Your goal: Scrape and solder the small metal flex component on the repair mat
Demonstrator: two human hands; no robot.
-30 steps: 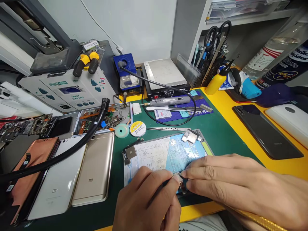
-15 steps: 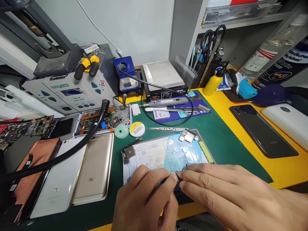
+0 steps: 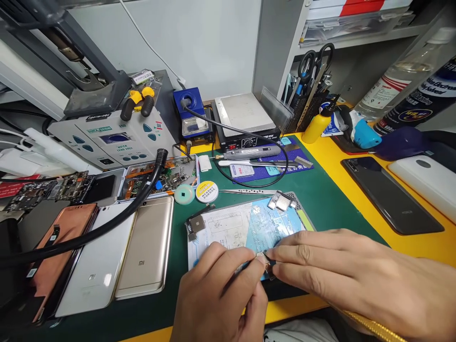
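My left hand (image 3: 228, 289) is closed, thumb and fingers pinched at a small silver-and-black electronic part (image 3: 262, 257). From the right, the fingertips of my right hand (image 3: 342, 275) press together against the same part, the fingers lying side by side. Most of the part is hidden under the fingertips, so its exact kind does not show. Beneath both hands lies a flat pad with a blue-and-white printed sheet (image 3: 228, 225). On its left corner rests a dark phone circuit board piece (image 3: 196, 225); a silver-shielded board piece (image 3: 283, 202) sits at its upper right.
Metal tweezers (image 3: 247, 192) and a round yellow-and-white tin (image 3: 207, 191) lie behind the pad. A black hose (image 3: 131, 209) crosses over several phone backs (image 3: 146, 247) at left. A heating plate (image 3: 245, 114) and soldering-iron stand (image 3: 190, 111) stand behind. A dark phone (image 3: 390, 194) lies right.
The view has shifted slightly, so the bench appears a little further right and down. Both hands stay at the small part, and a gold strap now shows by the right wrist.
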